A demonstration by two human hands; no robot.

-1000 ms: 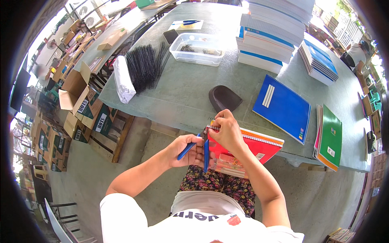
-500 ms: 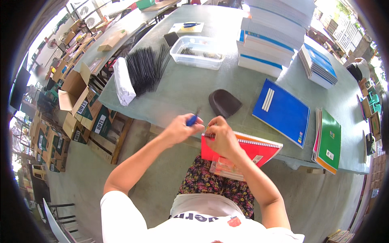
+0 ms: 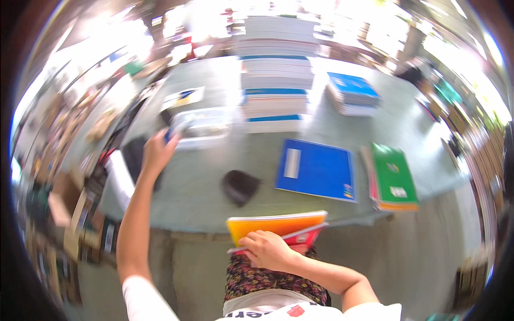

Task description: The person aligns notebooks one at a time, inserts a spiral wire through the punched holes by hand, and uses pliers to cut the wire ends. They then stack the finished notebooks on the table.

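My left hand is stretched far forward over the table, closed round a small blue-handled tool; motion blurs its tip, so its exact kind does not show. It is beside the clear plastic tub. Against my lap, at the table's front edge, my right hand is closed on a spiral notebook with a red cover. An orange cover or notebook stands up behind it; whether the two are one cannot be told. Between the hands and the tub lies a dark scoop-shaped piece.
A blue notebook lies on the table, with a green one at its right. Behind rise a tall book stack and a lower blue-covered pile. Black wires and a white roll are at left.
My left hand has moved forward and left with the blue-handled tool, away from the notebook. My right hand has shifted lower on the notebook, and the orange side now shows. The view has turned.
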